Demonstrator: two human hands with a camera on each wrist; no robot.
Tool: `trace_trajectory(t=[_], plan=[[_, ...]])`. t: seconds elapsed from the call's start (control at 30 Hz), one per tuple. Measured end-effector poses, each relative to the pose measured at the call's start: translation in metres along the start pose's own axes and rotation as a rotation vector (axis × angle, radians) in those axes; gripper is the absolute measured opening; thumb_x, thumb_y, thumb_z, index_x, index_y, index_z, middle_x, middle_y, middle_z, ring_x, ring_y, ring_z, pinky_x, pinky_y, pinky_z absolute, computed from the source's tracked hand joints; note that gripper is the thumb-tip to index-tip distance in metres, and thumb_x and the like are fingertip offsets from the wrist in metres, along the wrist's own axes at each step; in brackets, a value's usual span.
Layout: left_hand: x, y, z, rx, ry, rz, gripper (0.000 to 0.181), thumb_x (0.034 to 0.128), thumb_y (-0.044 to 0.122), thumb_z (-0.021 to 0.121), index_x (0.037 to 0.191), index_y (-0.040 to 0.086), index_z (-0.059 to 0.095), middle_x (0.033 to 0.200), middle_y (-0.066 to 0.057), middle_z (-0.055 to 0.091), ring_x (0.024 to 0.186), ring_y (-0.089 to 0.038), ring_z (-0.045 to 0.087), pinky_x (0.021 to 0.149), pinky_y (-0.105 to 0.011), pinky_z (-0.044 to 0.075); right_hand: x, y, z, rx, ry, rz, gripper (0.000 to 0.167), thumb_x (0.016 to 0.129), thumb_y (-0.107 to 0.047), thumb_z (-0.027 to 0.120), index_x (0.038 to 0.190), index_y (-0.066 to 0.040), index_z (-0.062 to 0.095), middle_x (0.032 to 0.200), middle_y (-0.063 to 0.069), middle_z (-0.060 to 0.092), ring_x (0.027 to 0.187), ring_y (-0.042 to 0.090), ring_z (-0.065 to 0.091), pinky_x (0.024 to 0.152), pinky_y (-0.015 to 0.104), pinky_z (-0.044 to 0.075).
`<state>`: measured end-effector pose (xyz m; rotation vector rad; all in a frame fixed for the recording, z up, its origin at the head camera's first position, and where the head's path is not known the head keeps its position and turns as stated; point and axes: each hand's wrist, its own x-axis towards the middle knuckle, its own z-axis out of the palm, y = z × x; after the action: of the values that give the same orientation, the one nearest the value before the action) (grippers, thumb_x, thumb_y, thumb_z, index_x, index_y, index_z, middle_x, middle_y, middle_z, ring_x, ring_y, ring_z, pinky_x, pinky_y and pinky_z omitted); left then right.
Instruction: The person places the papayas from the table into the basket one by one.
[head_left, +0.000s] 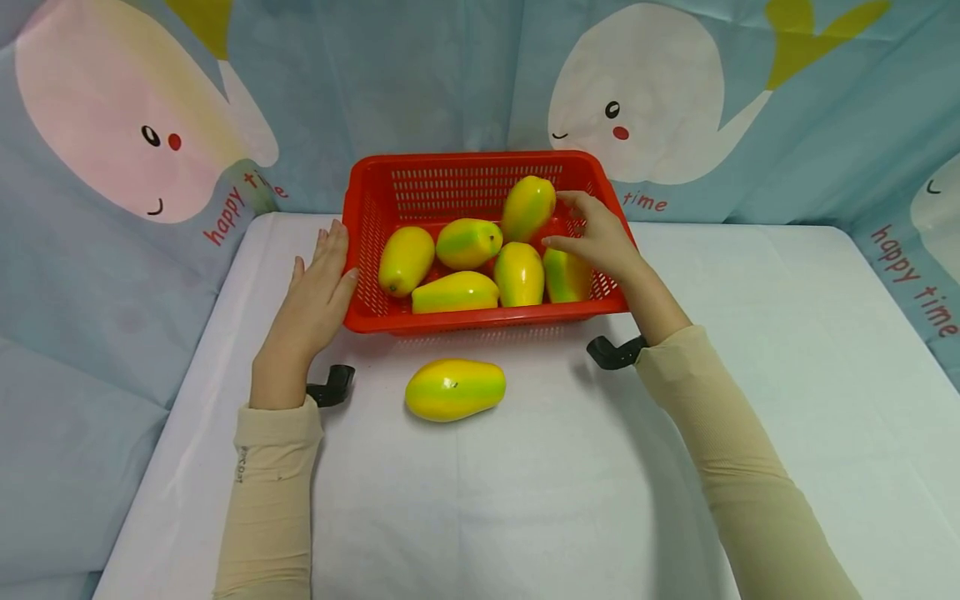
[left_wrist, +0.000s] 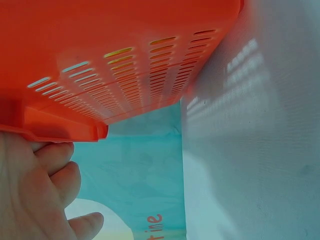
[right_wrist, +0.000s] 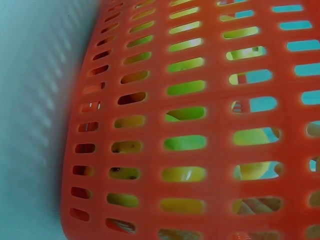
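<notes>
A red plastic basket (head_left: 487, 320) with slotted walls stands at the back of the table and contains several yellow-green papayas (head_left: 455, 293). My left hand (head_left: 318, 287) rests against the basket's left rim, its fingers extended. Inside the basket on the right, my right hand (head_left: 596, 237) has thumb and fingers spread apart. Its fingertips are beside a papaya (head_left: 529, 208) leaning at the back, and another papaya (head_left: 567, 277) lies partly hidden below the hand. One more papaya (head_left: 455, 390) lies on the table in front. The right wrist view shows papayas through the basket wall (right_wrist: 215, 150).
A white cloth covers the table (head_left: 525, 500). Behind it hangs a blue curtain (head_left: 450, 83) printed with whales and lettering. A black wrist mount (head_left: 332, 387) sits at my left wrist, and another black mount (head_left: 617, 352) at my right.
</notes>
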<state>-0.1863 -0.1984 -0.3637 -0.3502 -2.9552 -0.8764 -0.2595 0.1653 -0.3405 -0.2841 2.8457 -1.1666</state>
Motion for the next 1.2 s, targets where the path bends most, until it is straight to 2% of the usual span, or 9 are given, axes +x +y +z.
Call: trace_trajectory(t=[0.53, 0.93, 1.1, 1.2], plan=[[0.0, 0.0, 0.0, -0.013, 0.001, 0.013, 0.061, 0.101, 0.032, 0.032, 0.152, 0.013, 0.003, 0.158, -0.002, 0.002, 0.144, -0.021, 0.0, 0.112, -0.051, -0.007, -0.002, 0.0, 0.0, 0.029, 0.003, -0.012, 0.07, 0.083, -0.022, 0.072, 0.143, -0.01, 0.037, 0.142, 0.01, 0.042, 0.129, 0.028, 0.041, 0.1, 0.047, 0.041], [0.0, 0.0, 0.001, -0.017, 0.004, 0.016, 0.061, 0.1012, 0.032, 0.031, 0.152, 0.013, 0.004, 0.158, -0.002, 0.003, 0.144, -0.019, -0.001, 0.112, -0.051, -0.006, -0.013, -0.004, -0.003, 0.133, 0.021, -0.025, 0.064, 0.085, -0.022, 0.071, 0.141, -0.01, 0.042, 0.14, 0.009, 0.045, 0.128, 0.027, 0.043, 0.098, 0.045, 0.043], [0.001, -0.001, 0.001, -0.018, 0.002, 0.018, 0.061, 0.1014, 0.032, 0.03, 0.152, 0.012, 0.004, 0.157, -0.002, 0.003, 0.144, -0.019, -0.002, 0.112, -0.051, -0.006, -0.026, -0.009, 0.0, 0.187, 0.012, -0.074, 0.062, 0.085, -0.018, 0.07, 0.139, -0.008, 0.042, 0.14, 0.011, 0.045, 0.126, 0.026, 0.043, 0.1, 0.042, 0.042], [0.001, -0.001, 0.0, -0.014, 0.0, 0.014, 0.061, 0.1014, 0.032, 0.03, 0.152, 0.012, 0.003, 0.157, -0.002, 0.002, 0.144, -0.019, -0.002, 0.112, -0.051, -0.006, -0.035, -0.013, 0.005, 0.222, 0.023, -0.137, 0.06, 0.084, -0.015, 0.07, 0.137, -0.006, 0.045, 0.138, 0.01, 0.047, 0.125, 0.027, 0.044, 0.101, 0.041, 0.041]])
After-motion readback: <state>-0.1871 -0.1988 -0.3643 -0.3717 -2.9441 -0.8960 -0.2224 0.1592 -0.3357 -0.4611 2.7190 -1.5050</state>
